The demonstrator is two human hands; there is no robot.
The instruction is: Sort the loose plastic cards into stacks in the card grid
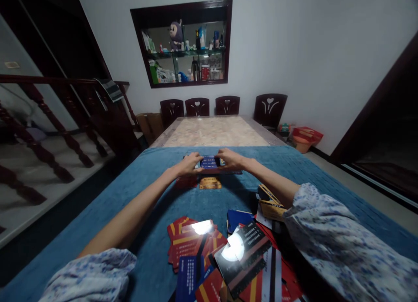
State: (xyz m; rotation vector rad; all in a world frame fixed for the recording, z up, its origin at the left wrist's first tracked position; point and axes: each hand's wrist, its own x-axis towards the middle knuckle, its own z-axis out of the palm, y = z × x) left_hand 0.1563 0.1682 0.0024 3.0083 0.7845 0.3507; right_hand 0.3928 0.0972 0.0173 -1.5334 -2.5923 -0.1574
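A blue card [209, 162] with pale printing lies between my two hands at the far part of the blue cloth. My left hand [190, 164] has its fingers closed on the card's left end, and my right hand [231, 159] grips the right end. Just nearer to me, a gold card [210, 183] rests flat on the cloth, with a dark red card [187, 182] to its left. Other cards lie under or beside my hands, partly hidden. Close to me spreads a loose heap of red cards [187, 247], a blue card [187, 276] and black cards [250, 249].
Gold-and-black cards [271, 206] stand tilted beside my right forearm. The blue cloth [150, 232] covers the near table; beyond it shows a beige tabletop [222, 130]. Several dark chairs [227, 105] line the far side. A wooden railing [48, 119] runs along the left.
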